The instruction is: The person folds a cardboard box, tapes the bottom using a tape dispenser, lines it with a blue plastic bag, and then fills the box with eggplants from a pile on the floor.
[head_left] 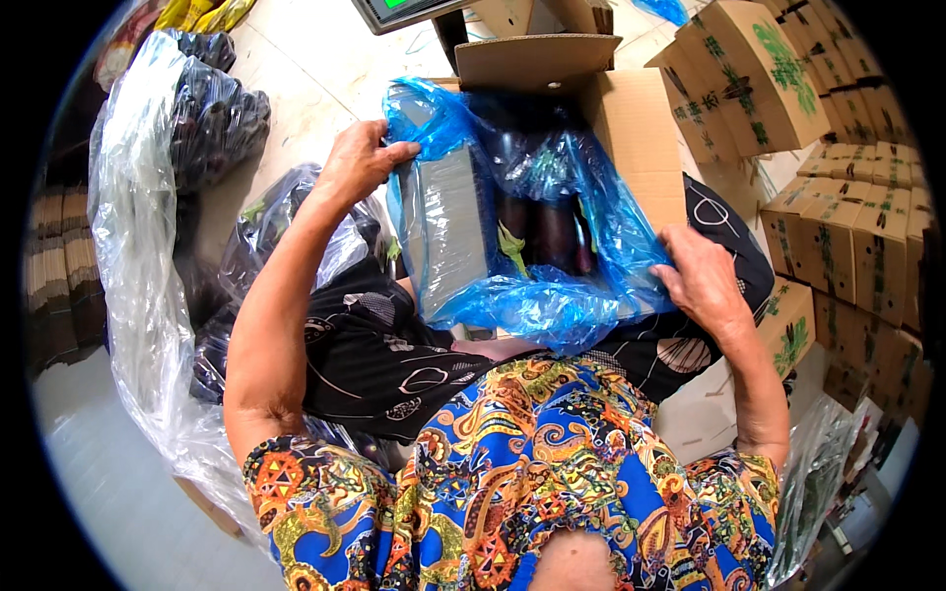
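Note:
An open cardboard box (645, 148) sits in front of my lap, lined with a thin blue plastic bag (537, 310). Dark purple eggplants (554, 236) lie inside, one with a green stem cap showing. My left hand (367, 163) pinches the bag at the far left, its thumb on the plastic over the box's left flap. At the near right corner, my right hand (702, 281) grips the bag's edge between thumb and fingers. The bag is folded outward over the left and near sides. Some eggplants at the far end are in shadow under the plastic.
Clear plastic bags of eggplants (219, 123) stand on the left. Several printed cartons (857, 222) are stacked on the right, with another carton (744, 84) nearer the box. A dark device with a green display (394, 8) stands beyond. Flattened cardboard (61, 266) is piled far left.

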